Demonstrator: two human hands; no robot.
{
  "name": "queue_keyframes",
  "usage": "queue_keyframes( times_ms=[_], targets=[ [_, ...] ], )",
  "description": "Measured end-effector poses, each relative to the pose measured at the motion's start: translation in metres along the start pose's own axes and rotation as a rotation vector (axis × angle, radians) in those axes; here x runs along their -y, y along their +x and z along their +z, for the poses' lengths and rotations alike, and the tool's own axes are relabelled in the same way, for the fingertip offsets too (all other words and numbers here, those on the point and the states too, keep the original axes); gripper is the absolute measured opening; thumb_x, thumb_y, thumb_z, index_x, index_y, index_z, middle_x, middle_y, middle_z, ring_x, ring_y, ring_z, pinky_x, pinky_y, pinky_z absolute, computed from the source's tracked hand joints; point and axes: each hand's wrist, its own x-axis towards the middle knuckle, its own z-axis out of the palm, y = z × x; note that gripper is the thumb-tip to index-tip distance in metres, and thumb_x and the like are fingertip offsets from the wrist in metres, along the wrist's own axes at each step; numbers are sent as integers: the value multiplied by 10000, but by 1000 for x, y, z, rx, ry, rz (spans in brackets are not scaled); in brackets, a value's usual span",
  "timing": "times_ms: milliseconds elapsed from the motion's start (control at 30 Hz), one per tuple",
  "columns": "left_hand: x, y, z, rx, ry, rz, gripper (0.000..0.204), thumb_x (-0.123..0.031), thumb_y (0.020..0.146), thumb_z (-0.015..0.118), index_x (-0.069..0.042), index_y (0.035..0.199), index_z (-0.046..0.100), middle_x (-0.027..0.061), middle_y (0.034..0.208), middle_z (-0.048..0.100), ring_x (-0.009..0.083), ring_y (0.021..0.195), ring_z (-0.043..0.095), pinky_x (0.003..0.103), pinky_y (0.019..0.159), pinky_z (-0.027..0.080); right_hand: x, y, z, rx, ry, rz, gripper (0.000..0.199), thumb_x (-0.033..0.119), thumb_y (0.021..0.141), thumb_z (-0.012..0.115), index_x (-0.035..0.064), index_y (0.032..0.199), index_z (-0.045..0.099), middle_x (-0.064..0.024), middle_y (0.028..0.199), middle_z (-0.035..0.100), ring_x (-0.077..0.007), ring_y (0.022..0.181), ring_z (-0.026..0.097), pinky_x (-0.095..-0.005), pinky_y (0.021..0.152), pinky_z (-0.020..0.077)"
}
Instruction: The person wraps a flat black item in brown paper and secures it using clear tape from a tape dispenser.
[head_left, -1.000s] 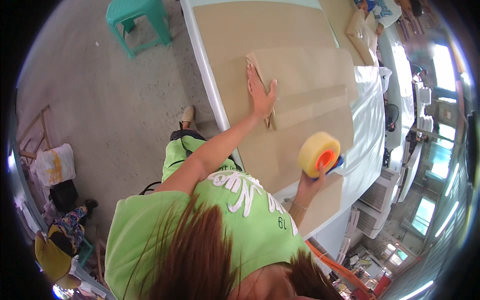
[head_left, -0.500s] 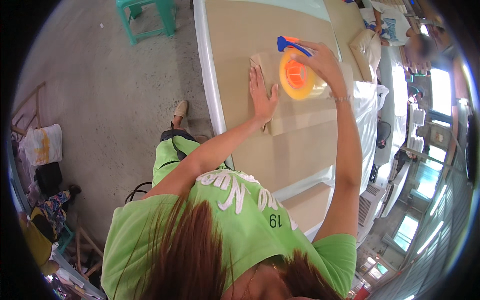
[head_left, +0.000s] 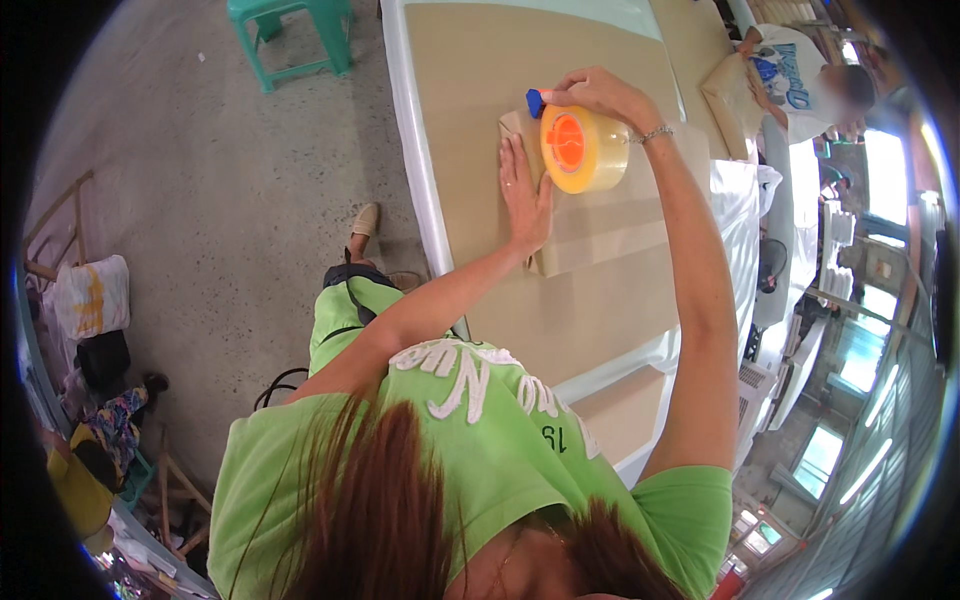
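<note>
A flat parcel of folded brown paper [head_left: 600, 235] lies on the table in front of me. My left hand [head_left: 527, 203] presses flat on its left end, fingers stretched out and slightly spread. Over the far part of the parcel, my right hand [head_left: 606, 96] grips a tape dispenser [head_left: 600, 152] by its top. The dispenser carries a wide roll of clear yellowish tape on an orange core, with a blue piece at its far left end. That blue end is close to the parcel's folded left edge; whether tape is touching the paper I cannot tell.
Brown sheeting [head_left: 470, 70] covers the table. A green plastic stool [head_left: 300, 40] stands on the floor at the far left. Across the table at the right, another person [head_left: 790, 75] handles a brown parcel [head_left: 733, 105]. A white bundle [head_left: 92, 295] sits at the left.
My right hand has moved a little left with the tape dispenser, which has turned so more of the roll's width shows. My left hand stays in place on the parcel.
</note>
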Motion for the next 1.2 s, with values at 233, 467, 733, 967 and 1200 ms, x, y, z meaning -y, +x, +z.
queue_keyframes(
  times_ms=[233,467,733,967,1200],
  targets=[
    [-11,0,-1,29,47,-59,675,-316,969,430,-146,1553,137,199,1596,78,362,1475,79,476,1182,100,-12,3,5,-6,-17,-5,553,508,769,670,50,1076,709,-113,1017,691,-242,952,630,-335,862,468],
    [-3,0,0,16,50,-16,620,-242,987,328,-112,1553,110,187,1600,67,350,1477,67,457,1191,78,-12,9,5,49,-24,-5,524,438,787,642,29,1111,696,-123,1054,687,-244,972,625,-331,888,463],
    [-1,-1,4,21,12,3,638,-285,1004,309,-25,1537,73,180,1602,57,338,1484,26,447,1199,45,-22,18,-1,111,-40,-104,490,400,791,602,40,1106,705,-98,1062,692,-229,956,620,-320,868,469],
    [3,1,1,-10,-1,45,628,-305,1018,298,-37,1540,75,142,1613,59,309,1491,12,421,1203,34,-7,-24,13,58,48,3,503,393,793,620,42,1148,686,-76,939,674,-177,786,572,-303,751,475],
    [-3,1,4,-6,-18,36,623,-245,989,314,-36,1537,103,177,1601,79,345,1483,37,449,1199,51,-12,-31,10,68,36,-35,504,388,802,631,33,1156,674,-67,876,646,-155,715,551,-281,690,455]
  ],
)
